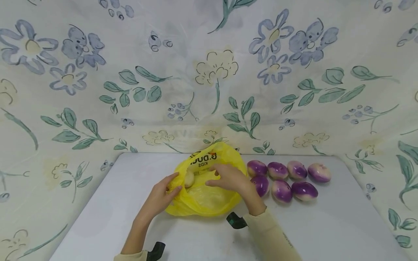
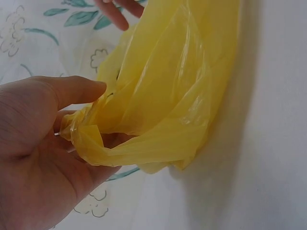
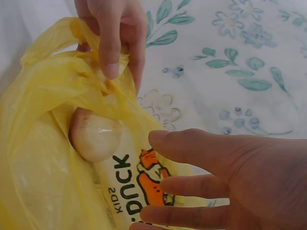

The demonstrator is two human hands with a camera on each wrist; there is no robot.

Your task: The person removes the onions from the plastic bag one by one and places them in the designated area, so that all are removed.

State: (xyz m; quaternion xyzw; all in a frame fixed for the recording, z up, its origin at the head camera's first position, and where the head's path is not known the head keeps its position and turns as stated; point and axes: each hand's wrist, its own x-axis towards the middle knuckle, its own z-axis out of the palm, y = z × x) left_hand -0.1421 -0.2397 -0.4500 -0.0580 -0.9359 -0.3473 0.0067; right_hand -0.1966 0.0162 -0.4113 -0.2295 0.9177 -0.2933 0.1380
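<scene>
A yellow plastic bag (image 1: 212,206) with black lettering lies on the table, its mouth spread. My left hand (image 1: 160,194) holds the bag's left edge between thumb and fingers; in the left wrist view a handle loop hangs by the fingers. Inside the bag rests a pale turnip (image 3: 98,137), close to the left hand. Over the bag's mouth, my right hand (image 1: 228,177) has its fingers extended and apart, with nothing in them. Beside the printed duck in the right wrist view, the right thumb (image 3: 177,146) overlaps the bag.
Several purple-and-white turnips (image 1: 281,191) sit in two rows to the right of the bag, close to the right forearm. The white table (image 1: 107,214) ends at a flowered cloth (image 1: 183,90) behind. Black wrist mounts (image 1: 236,220) stick out near both sleeves.
</scene>
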